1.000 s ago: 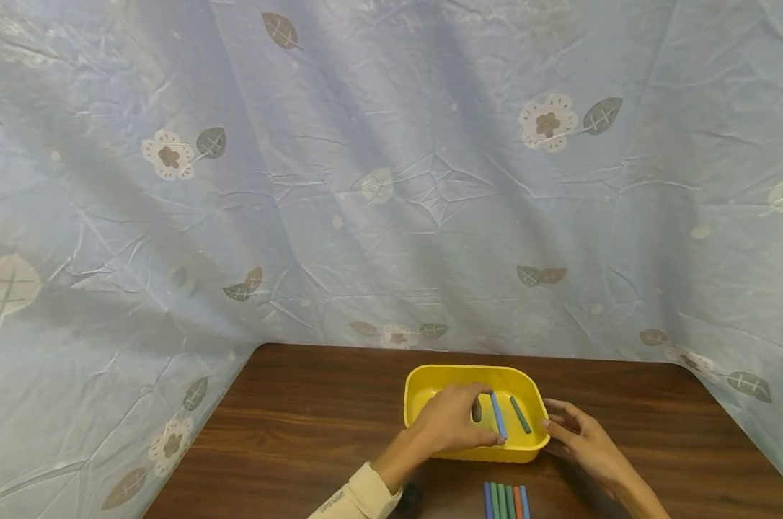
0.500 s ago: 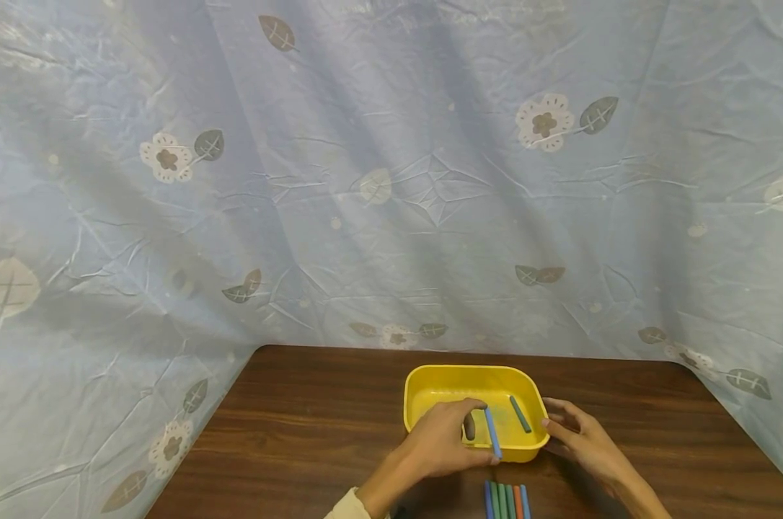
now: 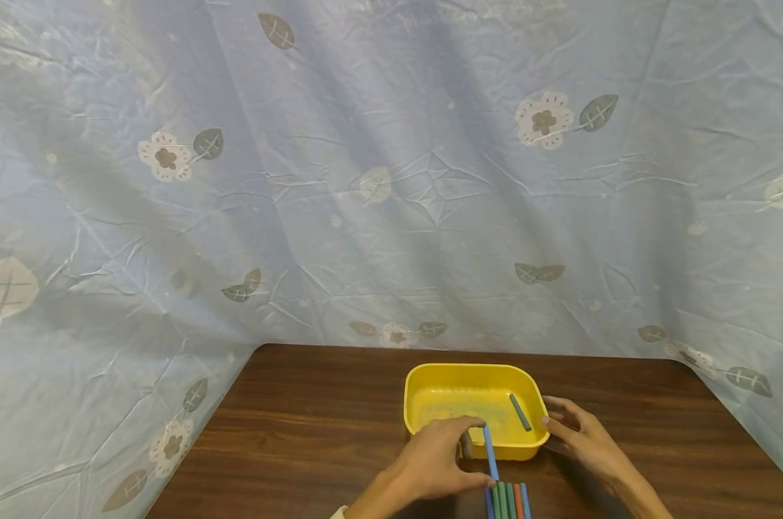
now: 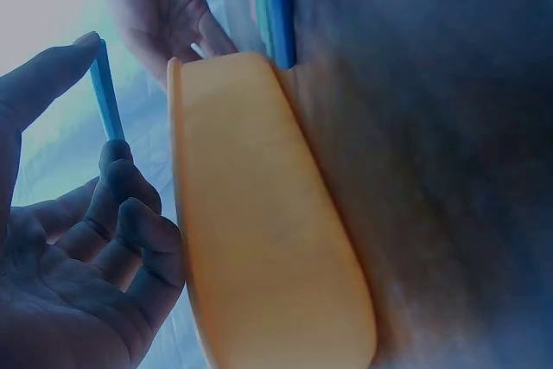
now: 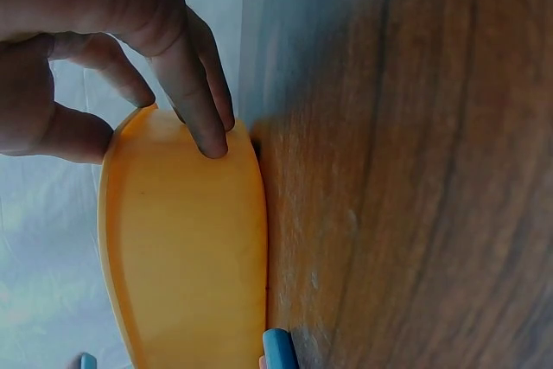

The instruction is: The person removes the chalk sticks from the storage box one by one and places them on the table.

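Note:
My left hand (image 3: pixel 430 461) pinches a light blue chalk stick (image 3: pixel 489 450) lengthwise, index finger at its far end and thumb at its near end. In the left wrist view the same blue stick (image 4: pixel 107 97) spans the gap between those fingertips. It overlaps the left end of a row of chalk sticks (image 3: pixel 510 499) in the head view. A yellow tub (image 3: pixel 469 366) stands behind, with one dark green chalk stick (image 3: pixel 520 412) lying inside. My right hand (image 3: pixel 580 437) rests its fingertips against the tub's right end, the thumb (image 5: pixel 82 136) at the rim.
The row holds blue, green, orange-red and light blue sticks side by side, cut off by the lower frame edge. Under everything is a dark wooden table (image 3: pixel 301 418). A pale flowered sheet (image 3: pixel 391 238) hangs right behind the table's far edge.
My left hand has drawn the light blue chalk stick out of the tub, toward me, over the front rim to the row. The right hand stays at the tub.

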`<state>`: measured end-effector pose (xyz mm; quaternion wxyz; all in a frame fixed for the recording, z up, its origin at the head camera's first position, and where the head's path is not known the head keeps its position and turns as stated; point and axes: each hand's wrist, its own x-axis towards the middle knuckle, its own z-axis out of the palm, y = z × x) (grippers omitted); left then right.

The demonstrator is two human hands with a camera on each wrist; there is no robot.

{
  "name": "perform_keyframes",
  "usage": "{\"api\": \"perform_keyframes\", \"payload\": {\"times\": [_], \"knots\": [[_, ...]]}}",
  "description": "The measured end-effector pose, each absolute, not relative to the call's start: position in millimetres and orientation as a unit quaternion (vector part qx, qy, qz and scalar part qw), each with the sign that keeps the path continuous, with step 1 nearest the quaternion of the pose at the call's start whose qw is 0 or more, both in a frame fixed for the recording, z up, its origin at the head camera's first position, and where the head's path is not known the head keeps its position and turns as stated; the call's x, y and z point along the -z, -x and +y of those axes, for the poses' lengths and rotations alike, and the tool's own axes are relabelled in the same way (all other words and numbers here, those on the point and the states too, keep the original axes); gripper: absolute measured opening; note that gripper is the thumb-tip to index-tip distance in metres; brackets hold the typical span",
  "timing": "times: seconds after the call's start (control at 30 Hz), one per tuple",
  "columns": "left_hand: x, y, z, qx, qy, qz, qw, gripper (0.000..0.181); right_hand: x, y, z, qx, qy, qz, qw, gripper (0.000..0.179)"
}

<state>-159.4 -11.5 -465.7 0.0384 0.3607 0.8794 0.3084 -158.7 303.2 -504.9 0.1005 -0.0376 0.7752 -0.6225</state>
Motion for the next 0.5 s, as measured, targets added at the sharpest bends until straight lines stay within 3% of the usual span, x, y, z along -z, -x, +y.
{"api": "perform_keyframes", "payload": {"times": [0.5], "knots": [[479.7, 142.7, -20.5, -0.307, -0.356, 0.880, 0.065, 0.072, 503.7, 158.7, 300.3, 0.619, 0.013, 0.780, 0.092, 0.069]]}}
